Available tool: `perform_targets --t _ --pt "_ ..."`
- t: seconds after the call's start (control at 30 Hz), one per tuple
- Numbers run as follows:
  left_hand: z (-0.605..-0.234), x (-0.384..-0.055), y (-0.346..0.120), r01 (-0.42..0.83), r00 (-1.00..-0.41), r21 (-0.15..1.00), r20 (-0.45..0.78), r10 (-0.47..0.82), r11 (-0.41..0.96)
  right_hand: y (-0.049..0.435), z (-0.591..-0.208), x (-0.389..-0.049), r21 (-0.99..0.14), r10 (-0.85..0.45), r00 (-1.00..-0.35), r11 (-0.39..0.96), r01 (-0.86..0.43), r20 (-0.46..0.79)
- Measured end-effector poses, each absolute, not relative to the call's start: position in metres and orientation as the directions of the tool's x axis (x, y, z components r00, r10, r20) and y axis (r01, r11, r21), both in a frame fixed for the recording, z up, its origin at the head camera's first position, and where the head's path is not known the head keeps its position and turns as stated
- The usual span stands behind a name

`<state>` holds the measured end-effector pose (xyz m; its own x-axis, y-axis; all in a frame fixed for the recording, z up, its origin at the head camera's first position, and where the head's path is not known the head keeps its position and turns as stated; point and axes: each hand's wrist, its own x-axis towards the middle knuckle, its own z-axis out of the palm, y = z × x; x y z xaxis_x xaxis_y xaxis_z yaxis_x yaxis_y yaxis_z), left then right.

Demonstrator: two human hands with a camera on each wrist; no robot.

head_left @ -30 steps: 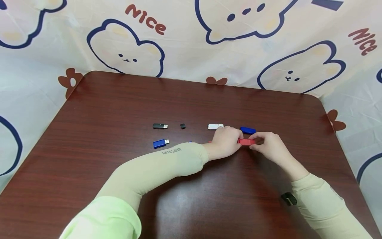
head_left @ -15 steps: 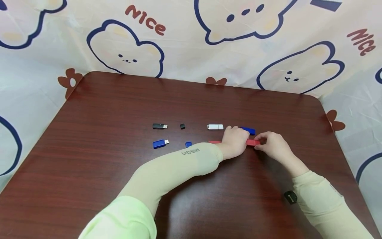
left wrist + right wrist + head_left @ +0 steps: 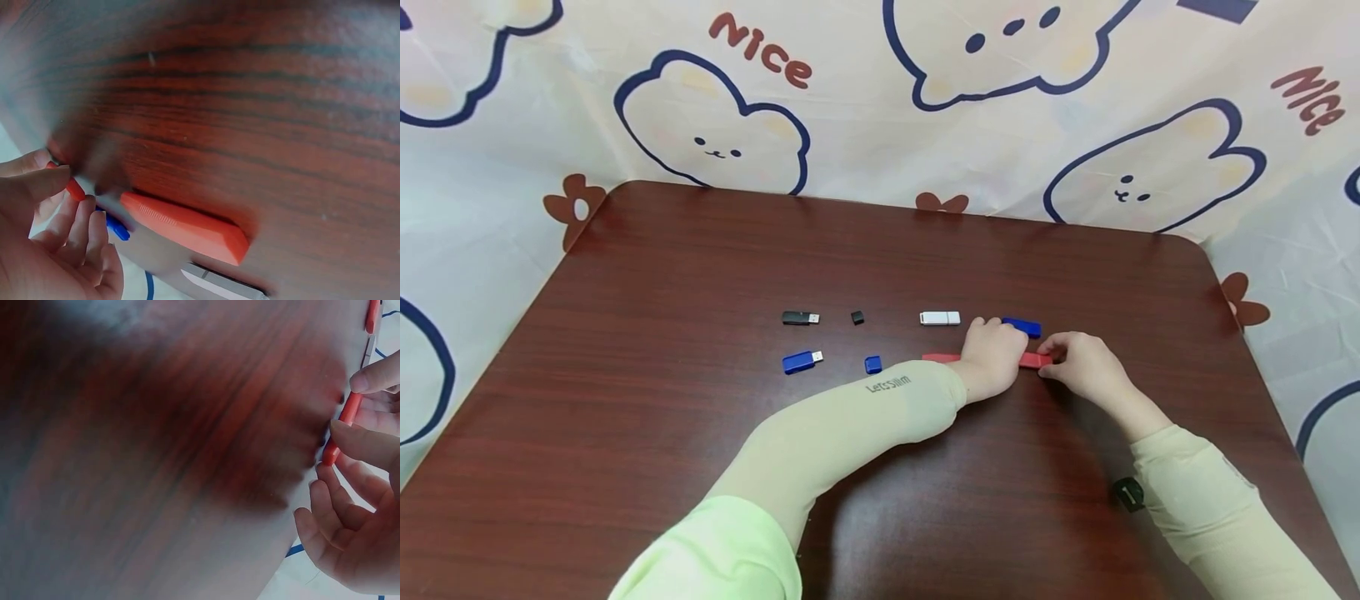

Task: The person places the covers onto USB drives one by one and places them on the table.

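Observation:
My left hand (image 3: 992, 357) and right hand (image 3: 1088, 367) meet over a small red bar, which looks like a capped USB stick (image 3: 1034, 360). Thumb and fingers of both hands pinch it, one at each end, as the right wrist view also shows. No metal plug is visible on it. Left of it, partly behind my left wrist, lies a second red stick with a ridged side (image 3: 187, 228). Just beyond my hands is a blue USB stick (image 3: 1022, 327), partly covered by the left hand. A white USB stick (image 3: 940, 318) lies behind the left wrist.
Farther left lie a black USB stick (image 3: 801, 318) and a blue uncapped one (image 3: 802, 362), both with plugs bare. Beside them are a small black cap (image 3: 857, 317) and a blue cap (image 3: 873, 364). A printed cloth (image 3: 865, 133) borders the brown table (image 3: 700, 250).
Both hands and the pinched red stick have shifted right, the left hand farther. The blue cap and more of the second red stick came into view. Over the last half second, little moved.

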<state>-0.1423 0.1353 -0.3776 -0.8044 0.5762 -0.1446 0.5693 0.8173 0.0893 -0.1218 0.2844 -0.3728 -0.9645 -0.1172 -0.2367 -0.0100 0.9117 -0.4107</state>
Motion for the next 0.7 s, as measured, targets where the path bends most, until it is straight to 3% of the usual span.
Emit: perform_targets --t 0.7 --pt "-0.3816 -0.1426 0.1361 0.578 -0.797 0.075 -0.163 0.582 0.813 0.2847 -0.3731 -0.1211 -0.4 -0.108 -0.967 0.916 -0.007 -0.23"
